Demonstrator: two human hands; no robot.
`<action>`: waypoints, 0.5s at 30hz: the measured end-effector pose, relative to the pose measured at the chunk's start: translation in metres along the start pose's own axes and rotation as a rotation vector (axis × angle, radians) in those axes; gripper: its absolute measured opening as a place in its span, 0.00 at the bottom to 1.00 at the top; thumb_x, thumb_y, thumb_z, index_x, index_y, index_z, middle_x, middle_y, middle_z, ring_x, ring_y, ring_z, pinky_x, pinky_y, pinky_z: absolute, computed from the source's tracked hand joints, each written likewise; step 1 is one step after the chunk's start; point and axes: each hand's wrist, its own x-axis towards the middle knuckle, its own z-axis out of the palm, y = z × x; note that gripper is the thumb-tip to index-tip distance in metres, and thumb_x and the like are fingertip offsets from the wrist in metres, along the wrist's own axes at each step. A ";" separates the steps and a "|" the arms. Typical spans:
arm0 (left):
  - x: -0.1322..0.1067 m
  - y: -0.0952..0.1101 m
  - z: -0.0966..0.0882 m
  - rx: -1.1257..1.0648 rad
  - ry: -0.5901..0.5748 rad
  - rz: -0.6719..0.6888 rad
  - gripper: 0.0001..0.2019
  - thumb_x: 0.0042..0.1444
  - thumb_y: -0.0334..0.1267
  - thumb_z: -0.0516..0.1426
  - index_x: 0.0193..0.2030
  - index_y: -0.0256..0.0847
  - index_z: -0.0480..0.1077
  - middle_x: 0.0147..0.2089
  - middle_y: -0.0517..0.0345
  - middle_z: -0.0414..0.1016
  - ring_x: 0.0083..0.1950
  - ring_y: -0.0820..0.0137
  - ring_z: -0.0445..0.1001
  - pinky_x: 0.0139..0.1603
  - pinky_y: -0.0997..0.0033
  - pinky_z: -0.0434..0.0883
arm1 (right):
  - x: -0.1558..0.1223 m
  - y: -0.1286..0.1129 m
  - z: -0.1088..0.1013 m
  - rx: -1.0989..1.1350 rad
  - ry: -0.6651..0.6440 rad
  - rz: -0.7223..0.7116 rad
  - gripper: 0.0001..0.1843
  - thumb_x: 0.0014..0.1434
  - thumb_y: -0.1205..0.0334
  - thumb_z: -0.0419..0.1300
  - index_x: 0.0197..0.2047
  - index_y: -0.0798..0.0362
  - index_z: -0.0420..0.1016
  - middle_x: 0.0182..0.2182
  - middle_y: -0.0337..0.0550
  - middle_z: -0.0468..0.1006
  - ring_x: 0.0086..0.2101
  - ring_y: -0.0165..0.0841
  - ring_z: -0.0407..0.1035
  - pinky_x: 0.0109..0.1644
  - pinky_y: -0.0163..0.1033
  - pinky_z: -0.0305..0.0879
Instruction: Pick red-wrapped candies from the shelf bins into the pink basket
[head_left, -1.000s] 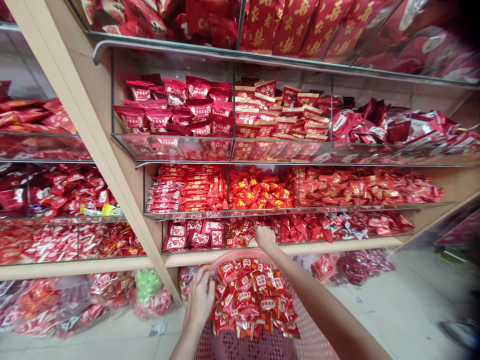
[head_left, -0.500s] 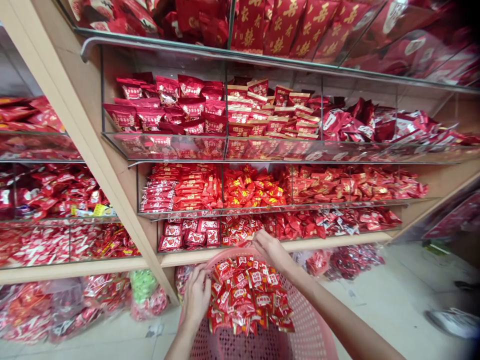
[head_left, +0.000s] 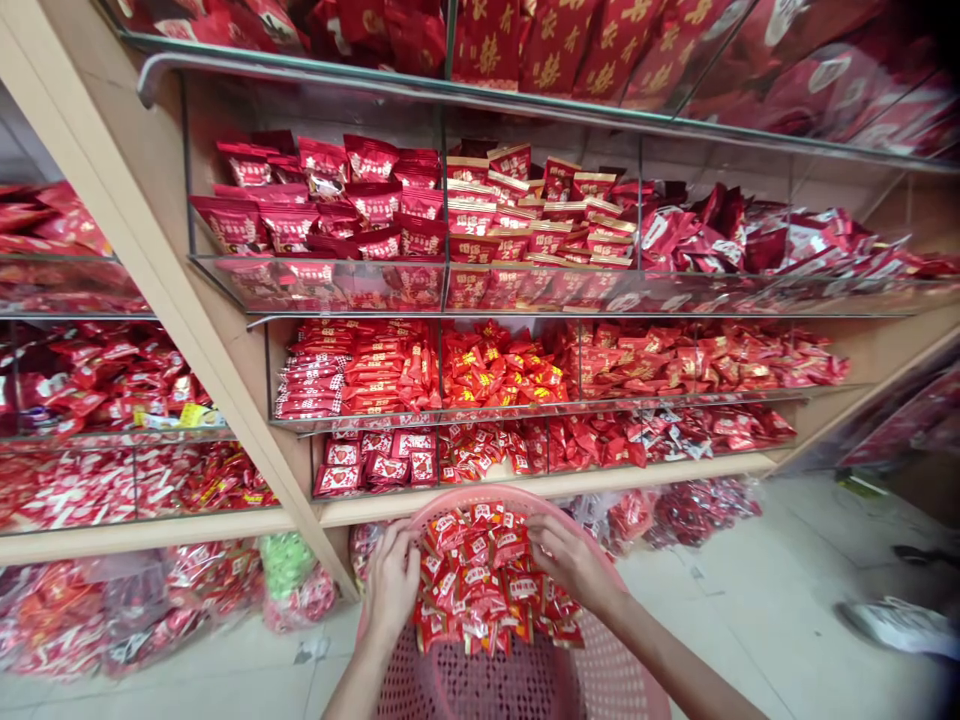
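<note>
1. Head view: a pink basket is held low in front of the person. Its left rim is clasped by the left hand, with the fingers curled shut over the edge.
2. The right hand is laid on the right side of the sweets, fingers bent over the wrappers; whether any are pinched cannot be told.
3. The sweets, in red wrappers, are heaped in the basket between the two hands and are touched by both.
4. Just beyond both sets of fingertips a wooden shelf is seen, with clear bins of red packets stacked above it.
5. Beyond the right hand, under the shelf, clear bags of red packets are set on the floor.
6. Well off to the right of the right hand, a shoe is seen on the floor.
</note>
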 end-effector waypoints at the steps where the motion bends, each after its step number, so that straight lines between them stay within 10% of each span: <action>1: 0.000 0.000 0.000 -0.002 -0.001 0.002 0.12 0.54 0.31 0.48 0.38 0.43 0.71 0.48 0.55 0.71 0.48 0.65 0.69 0.51 0.60 0.67 | -0.004 0.000 -0.001 0.021 -0.002 0.018 0.11 0.63 0.67 0.46 0.43 0.52 0.68 0.45 0.48 0.72 0.49 0.33 0.67 0.51 0.41 0.67; 15: 0.000 0.001 0.000 0.003 0.009 -0.008 0.12 0.54 0.31 0.48 0.38 0.43 0.71 0.47 0.55 0.72 0.47 0.65 0.71 0.49 0.62 0.68 | -0.028 -0.006 0.006 0.095 -0.117 0.231 0.13 0.62 0.67 0.46 0.38 0.48 0.70 0.44 0.43 0.73 0.40 0.32 0.71 0.44 0.38 0.69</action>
